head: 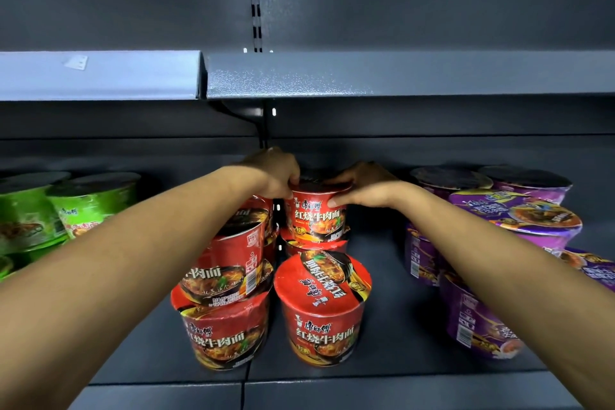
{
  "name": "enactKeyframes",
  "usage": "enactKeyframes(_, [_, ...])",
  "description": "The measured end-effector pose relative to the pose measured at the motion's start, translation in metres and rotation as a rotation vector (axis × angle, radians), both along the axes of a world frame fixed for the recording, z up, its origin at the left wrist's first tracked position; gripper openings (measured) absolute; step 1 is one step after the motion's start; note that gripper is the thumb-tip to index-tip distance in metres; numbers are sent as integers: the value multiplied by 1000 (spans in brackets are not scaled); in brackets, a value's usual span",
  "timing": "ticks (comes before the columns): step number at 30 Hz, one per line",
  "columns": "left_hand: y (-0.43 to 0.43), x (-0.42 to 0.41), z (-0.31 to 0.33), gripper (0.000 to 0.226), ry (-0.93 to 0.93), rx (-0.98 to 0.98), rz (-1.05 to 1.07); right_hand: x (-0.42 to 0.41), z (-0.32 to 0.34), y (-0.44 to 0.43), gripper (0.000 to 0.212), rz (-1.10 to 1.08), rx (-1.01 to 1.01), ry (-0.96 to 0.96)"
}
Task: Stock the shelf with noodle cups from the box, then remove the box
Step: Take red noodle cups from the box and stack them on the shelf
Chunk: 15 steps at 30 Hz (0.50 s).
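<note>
Gripping a red noodle cup (317, 216) stacked near the shelf (382, 343) back edge.
Clasped by left hand (276, 173) and right hand (364, 183), fingers (334, 202) curled round its rim.

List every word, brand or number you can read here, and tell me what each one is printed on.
"康师傅", "红烧牛肉面": side of the top red cup.
"康师傅", "红烧牛肉面": side and lid of the front right red cup.
"康师傅", "红烧牛肉面": side of the front left red cup.
"牛肉面": tilted red cup; an arm hides the rest.
Too blurred to read: purple cups, green cups.
</note>
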<state>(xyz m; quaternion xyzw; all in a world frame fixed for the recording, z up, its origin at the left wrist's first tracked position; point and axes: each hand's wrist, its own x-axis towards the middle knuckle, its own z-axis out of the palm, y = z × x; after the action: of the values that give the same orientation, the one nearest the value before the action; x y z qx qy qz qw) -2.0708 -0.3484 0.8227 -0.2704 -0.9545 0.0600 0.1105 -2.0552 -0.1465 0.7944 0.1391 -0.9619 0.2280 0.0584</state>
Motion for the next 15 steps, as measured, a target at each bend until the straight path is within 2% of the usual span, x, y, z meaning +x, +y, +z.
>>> enactKeyframes(3, [1,0,-1,24,4,6,4,-1,1,-2,57,-4,28,-24])
enactKeyframes(15, [6,-5,-4,26,-8,-49,29,-1,-4,-3,58,-28,-71,-43])
